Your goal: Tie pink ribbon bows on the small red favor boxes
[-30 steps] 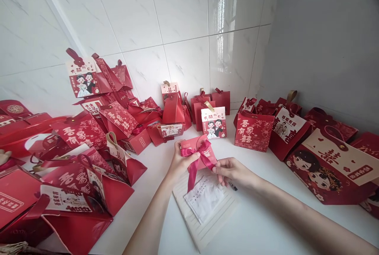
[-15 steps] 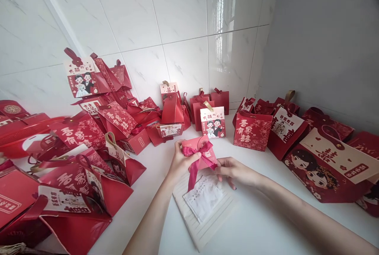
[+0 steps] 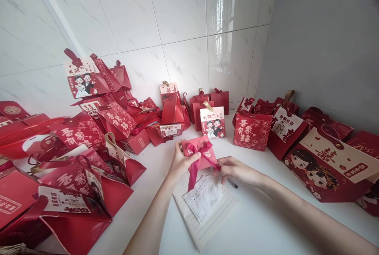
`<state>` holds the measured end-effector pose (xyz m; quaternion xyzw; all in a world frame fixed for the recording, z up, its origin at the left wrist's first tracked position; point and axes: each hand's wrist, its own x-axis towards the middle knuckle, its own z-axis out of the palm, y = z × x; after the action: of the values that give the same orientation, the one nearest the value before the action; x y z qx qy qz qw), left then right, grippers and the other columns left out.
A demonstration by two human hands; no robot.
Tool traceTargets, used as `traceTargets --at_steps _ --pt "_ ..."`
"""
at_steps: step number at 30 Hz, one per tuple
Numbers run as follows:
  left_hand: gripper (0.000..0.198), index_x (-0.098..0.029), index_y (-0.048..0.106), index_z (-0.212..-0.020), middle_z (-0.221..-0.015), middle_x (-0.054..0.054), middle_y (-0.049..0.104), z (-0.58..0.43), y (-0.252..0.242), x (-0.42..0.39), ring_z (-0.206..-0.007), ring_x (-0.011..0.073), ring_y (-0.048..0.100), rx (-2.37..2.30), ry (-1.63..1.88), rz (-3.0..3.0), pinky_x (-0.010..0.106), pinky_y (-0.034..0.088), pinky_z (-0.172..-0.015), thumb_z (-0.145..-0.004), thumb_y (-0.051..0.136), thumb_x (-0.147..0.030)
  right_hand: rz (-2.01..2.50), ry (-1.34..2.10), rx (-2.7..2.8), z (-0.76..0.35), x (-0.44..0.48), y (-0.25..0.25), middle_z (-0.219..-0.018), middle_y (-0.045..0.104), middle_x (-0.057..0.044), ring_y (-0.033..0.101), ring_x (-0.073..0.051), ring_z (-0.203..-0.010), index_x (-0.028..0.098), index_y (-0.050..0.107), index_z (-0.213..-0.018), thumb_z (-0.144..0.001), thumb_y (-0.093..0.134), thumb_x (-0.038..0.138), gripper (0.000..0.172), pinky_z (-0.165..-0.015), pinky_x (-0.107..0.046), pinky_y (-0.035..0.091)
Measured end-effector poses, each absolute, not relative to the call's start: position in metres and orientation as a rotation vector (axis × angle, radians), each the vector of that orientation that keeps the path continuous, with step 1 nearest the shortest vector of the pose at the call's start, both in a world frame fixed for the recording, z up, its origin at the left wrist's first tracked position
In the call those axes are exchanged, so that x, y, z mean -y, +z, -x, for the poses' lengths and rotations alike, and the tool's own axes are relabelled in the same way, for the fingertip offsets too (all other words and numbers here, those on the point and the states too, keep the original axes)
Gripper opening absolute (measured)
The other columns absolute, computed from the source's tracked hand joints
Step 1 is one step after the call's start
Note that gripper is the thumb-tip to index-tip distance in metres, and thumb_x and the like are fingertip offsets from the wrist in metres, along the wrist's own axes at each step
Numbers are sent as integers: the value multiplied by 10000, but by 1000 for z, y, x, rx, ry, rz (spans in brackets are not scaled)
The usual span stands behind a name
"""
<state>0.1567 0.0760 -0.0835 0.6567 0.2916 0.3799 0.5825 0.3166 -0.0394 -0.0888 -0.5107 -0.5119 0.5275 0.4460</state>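
My left hand [image 3: 181, 161] grips a small red gift box [image 3: 202, 162] by its left side, thumb on the front. A dark pink ribbon [image 3: 195, 156] is tied round the box in a bow, and one tail hangs down over the paper below. At the box's lower right, the fingers of my right hand [image 3: 232, 169] are closed on the other end of the ribbon. Beneath the box lies a lined notepad [image 3: 201, 229] with a small white sheet of handwriting [image 3: 203, 199] on it. A dark, slim object, perhaps a pen [image 3: 232, 183], shows just under my right hand.
Red paper gift boxes [image 3: 78, 132] are heaped at the left, beside a red plastic basket [image 3: 35, 126]. More boxes stand along the tiled wall [image 3: 183, 61] at the back. Several others, one large with a cartoon print [image 3: 328, 168], line the right.
My right fingers have curled in around the ribbon end, drawing it slightly to the right. The dark slim object has come into view below them. My left hand keeps its grip on the box.
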Motion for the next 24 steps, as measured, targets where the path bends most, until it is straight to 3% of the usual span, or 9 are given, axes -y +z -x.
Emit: traceTargets --at_steps 5,9,11,13,17,21,24 --pt "463 -203 384 -965 -904 0 558 -156 -83 -76 -814 136 589 -689 876 -1518 267 473 -741 -646 713 -273 1290 1325 1337 -321 42 -84 -763 574 -51 532 -155 -665 152 568 -653 -618 462 268 161 -619 -281 477" --pt "460 -207 382 -978 -895 -5 553 -154 -81 -74 -812 130 585 -682 860 -1532 267 468 -746 -659 704 -285 1392 1075 1353 -327 46 -77 -689 498 -16 468 -130 -576 181 488 -666 -742 476 360 195 -526 -263 418" --pt "506 -215 358 -1029 -891 -7 553 -153 -79 -71 -804 132 587 -645 803 -1530 274 469 -742 -665 702 -288 1458 736 1295 -325 46 -76 -738 485 -20 479 -149 -649 196 472 -708 -805 466 451 272 -578 -279 426" --pt "582 -221 316 -1091 -903 -1 565 -154 -78 -67 -806 142 596 -602 728 -1519 288 473 -748 -664 705 -292 1472 457 1256 -319 45 -78 -872 499 -51 507 -197 -847 206 492 -751 -816 488 495 296 -705 -315 451" --pt "704 -231 246 -1188 -1002 33 587 -157 -77 -58 -870 161 608 -531 633 -1508 304 469 -805 -661 708 -299 1357 333 1238 -304 39 -88 -1153 445 -91 395 -241 -1184 212 502 -759 -796 570 468 267 -903 -351 434" --pt "791 -238 216 -1271 -1159 83 528 -159 -81 -54 -1063 213 545 -550 712 -1613 345 419 -917 -660 710 -322 1333 329 1194 -298 35 -93 -1183 467 -98 420 -230 -1192 200 512 -681 -830 545 434 279 -937 -347 422" --pt "658 -235 356 -1209 -1249 89 429 -160 -83 -52 -1214 243 392 -668 1060 -1825 360 335 -995 -654 702 -307 1315 339 1166 -299 34 -94 -1184 474 -103 436 -237 -1183 196 509 -653 -818 559 426 288 -902 -335 449"
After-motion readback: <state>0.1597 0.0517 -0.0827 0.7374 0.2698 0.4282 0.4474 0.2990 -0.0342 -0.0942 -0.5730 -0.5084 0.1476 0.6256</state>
